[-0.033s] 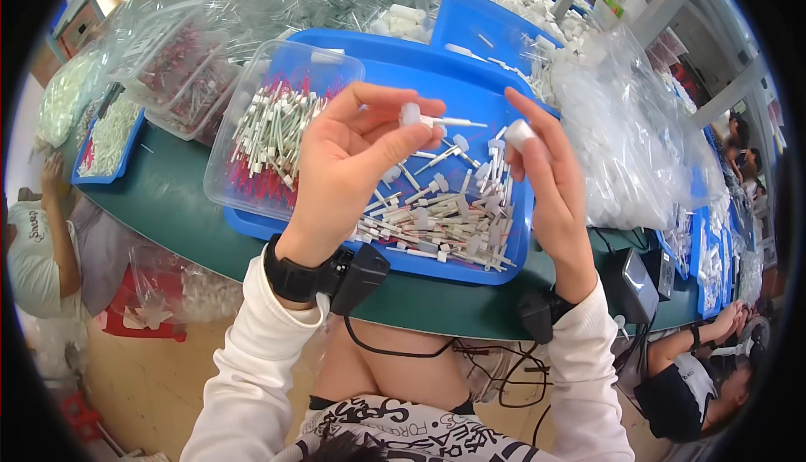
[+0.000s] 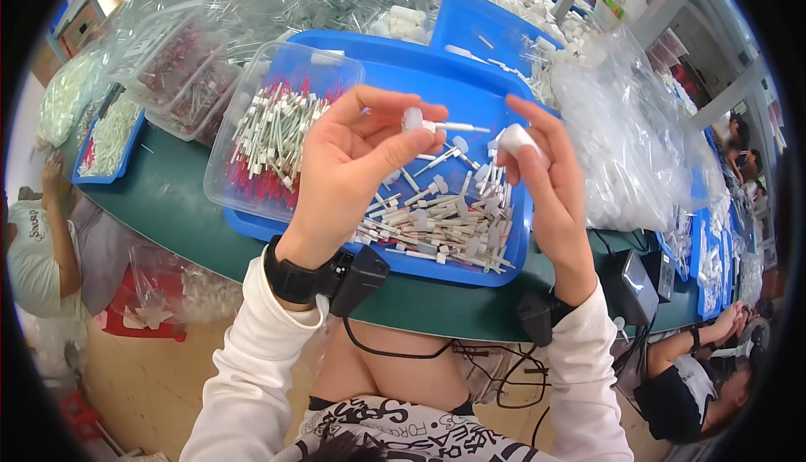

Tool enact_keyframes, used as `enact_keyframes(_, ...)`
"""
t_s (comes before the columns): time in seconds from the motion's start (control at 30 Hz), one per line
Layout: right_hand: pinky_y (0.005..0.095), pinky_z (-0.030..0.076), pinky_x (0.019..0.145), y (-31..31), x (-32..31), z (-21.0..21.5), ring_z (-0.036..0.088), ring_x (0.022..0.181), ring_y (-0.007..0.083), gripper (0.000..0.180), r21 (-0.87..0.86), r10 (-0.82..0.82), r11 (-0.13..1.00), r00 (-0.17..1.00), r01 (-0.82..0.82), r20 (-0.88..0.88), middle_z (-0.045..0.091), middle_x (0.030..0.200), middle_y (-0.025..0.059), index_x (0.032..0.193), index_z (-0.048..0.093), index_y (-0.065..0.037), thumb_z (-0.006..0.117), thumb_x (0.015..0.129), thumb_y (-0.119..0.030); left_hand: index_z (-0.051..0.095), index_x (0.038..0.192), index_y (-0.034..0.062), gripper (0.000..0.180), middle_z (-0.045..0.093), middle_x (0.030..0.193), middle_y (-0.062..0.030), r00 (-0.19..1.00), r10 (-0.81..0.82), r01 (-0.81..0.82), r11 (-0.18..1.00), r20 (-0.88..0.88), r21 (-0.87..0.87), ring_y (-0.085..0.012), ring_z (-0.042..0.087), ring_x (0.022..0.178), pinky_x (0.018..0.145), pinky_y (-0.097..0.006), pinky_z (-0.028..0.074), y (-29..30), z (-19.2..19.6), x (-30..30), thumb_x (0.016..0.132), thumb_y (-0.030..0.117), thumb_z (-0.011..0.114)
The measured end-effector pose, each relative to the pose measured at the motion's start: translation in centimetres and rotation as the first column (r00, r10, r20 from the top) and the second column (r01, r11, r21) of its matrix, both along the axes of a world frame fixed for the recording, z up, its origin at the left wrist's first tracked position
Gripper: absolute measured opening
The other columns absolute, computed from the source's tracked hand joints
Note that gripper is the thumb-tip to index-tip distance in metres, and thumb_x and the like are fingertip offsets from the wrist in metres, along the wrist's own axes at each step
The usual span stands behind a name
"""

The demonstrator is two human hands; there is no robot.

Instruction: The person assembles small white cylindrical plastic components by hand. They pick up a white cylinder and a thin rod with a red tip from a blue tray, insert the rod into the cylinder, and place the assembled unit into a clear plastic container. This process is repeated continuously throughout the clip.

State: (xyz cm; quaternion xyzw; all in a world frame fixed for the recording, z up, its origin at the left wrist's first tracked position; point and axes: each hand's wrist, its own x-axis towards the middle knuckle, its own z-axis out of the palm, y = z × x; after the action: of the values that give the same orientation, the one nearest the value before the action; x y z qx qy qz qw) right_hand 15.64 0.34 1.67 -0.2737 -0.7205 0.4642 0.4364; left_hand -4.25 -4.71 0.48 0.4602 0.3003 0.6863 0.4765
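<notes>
Both hands are raised over the blue tray [image 2: 504,273]. A thin white stick with a cap [image 2: 428,124] is pinched between thumb and fingertips of the left hand [image 2: 353,168]; a small white cap [image 2: 516,139] is clamped by the right hand [image 2: 546,185]. Loose sticks [image 2: 437,219] lie beneath; a clear tub [image 2: 277,130] of red-tipped sticks stands beyond-left

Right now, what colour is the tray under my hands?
Blue tray, clearest in the head view.

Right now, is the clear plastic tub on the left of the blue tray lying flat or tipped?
Tipped. The clear plastic tub leans on the blue tray's left rim, its white-and-red sticks slid toward the lower end.
</notes>
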Motion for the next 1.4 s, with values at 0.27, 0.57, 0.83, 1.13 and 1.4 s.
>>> enact_keyframes(0.27, 0.0234, 0.043, 0.076, 0.0, 0.6, -0.8, 0.056, 0.088, 0.0125, 0.022, -0.054, 0.098, 0.993, 0.990, -0.104, -0.106, 0.060, 0.098, 0.0100, 0.106, 0.052, 0.003, 0.057, 0.086, -0.005, 0.050, 0.107, 0.0016, 0.026, 0.058, 0.106, -0.0196, 0.997, -0.076, 0.076, 0.997, -0.005, -0.018, -0.0219, 0.061, 0.088, 0.082, -0.033, 0.049, -0.4, 0.1, 0.2, 0.083, -0.003, 0.056)
enact_keyframes(0.57, 0.0240, 0.047, 0.069, 0.3, 1.2, -0.7, 0.058, 0.078, 0.0126, 0.024, -0.069, 0.093, 0.992, 0.983, -0.105, -0.158, 0.061, 0.092, 0.0094, 0.106, 0.056, 0.005, 0.059, 0.083, -0.001, 0.050, 0.105, 0.0019, 0.025, 0.059, 0.104, -0.0184, 0.993, -0.117, 0.117, 0.992, -0.017, 0.040, -0.0212, 0.061, 0.087, 0.082, -0.033, 0.049, -0.3, 0.0, 0.3, 0.082, -0.003, 0.056)
enact_keyframes(0.83, 0.0225, 0.047, 0.064, -0.2, 1.1, -0.7, 0.059, 0.076, 0.0112, 0.022, -0.075, 0.116, 0.990, 0.990, -0.123, -0.084, 0.062, 0.091, 0.0103, 0.104, 0.054, 0.002, 0.060, 0.083, -0.003, 0.051, 0.102, -0.0009, 0.026, 0.059, 0.103, -0.0191, 0.986, -0.153, 0.155, 0.988, -0.069, 0.027, -0.0211, 0.061, 0.091, 0.083, -0.032, 0.050, -0.3, -0.1, 0.4, 0.078, -0.006, 0.059)
enact_keyframes(1.13, 0.0253, 0.046, 0.060, -0.5, 0.7, -1.0, 0.059, 0.068, 0.0135, 0.026, 0.433, -0.161, 0.896, 0.982, 0.102, 0.102, 0.063, 0.084, 0.0067, 0.102, 0.055, -0.002, 0.065, 0.079, -0.006, 0.058, 0.099, -0.0064, 0.026, 0.063, 0.094, -0.0164, 0.978, 0.023, -0.038, 0.997, -0.208, -0.066, -0.0191, 0.064, 0.083, 0.076, -0.028, 0.053, 0.0, -0.5, 0.9, 0.074, -0.008, 0.065)
enact_keyframes(1.4, 0.0249, 0.050, 0.067, -0.2, 1.1, -1.0, 0.066, 0.075, 0.0166, 0.030, 0.379, -0.116, 0.924, 0.983, 0.052, 0.146, 0.068, 0.087, 0.0064, 0.098, 0.063, -0.004, 0.072, 0.069, -0.003, 0.060, 0.094, -0.0064, 0.019, 0.065, 0.088, -0.0126, 0.964, -0.069, 0.065, 0.998, -0.258, -0.022, -0.0172, 0.065, 0.080, 0.074, -0.025, 0.052, -0.3, -0.4, 0.8, 0.075, -0.006, 0.066)
